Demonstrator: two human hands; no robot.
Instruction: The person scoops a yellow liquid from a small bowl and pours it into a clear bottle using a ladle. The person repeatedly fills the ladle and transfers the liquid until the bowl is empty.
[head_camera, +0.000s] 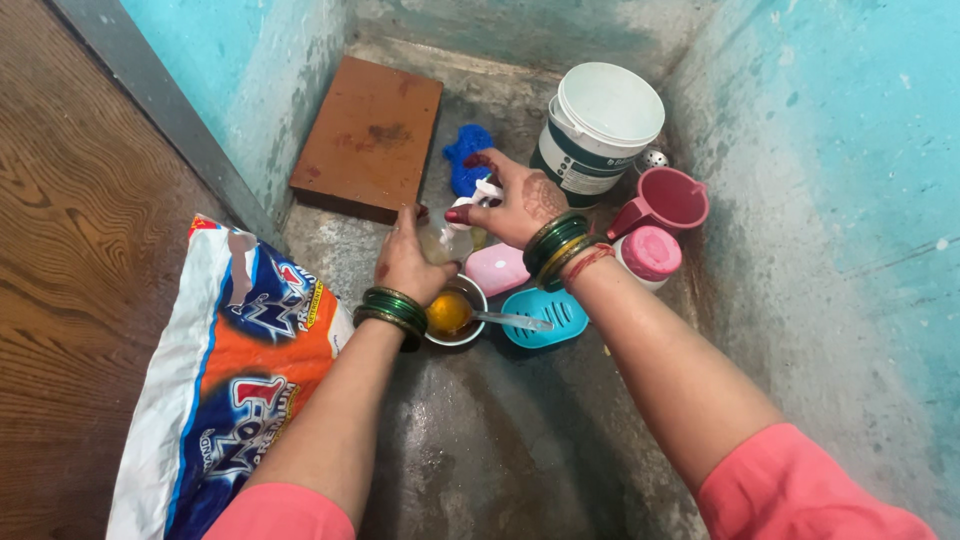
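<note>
My left hand (405, 262) grips the body of a small clear bottle (446, 241) that stands on the wet concrete floor. My right hand (516, 200) is closed over the bottle's white top. Both wrists wear green bangles. Just in front of my left hand sits a small steel bowl (470, 292) with yellow-orange liquid, and a spoon (510, 320) rests in it with its handle pointing right. A pink soap bar (496, 268) lies under my right wrist, next to a turquoise soap dish (548, 320).
A large detergent bag (235, 380) leans at the left by a wooden door (70, 250). A brown board (370, 135), blue scrubber (466, 158), white bucket (595, 130), pink mug (665, 200) and pink-lidded jar (650, 255) stand at the back. Blue walls close in both sides.
</note>
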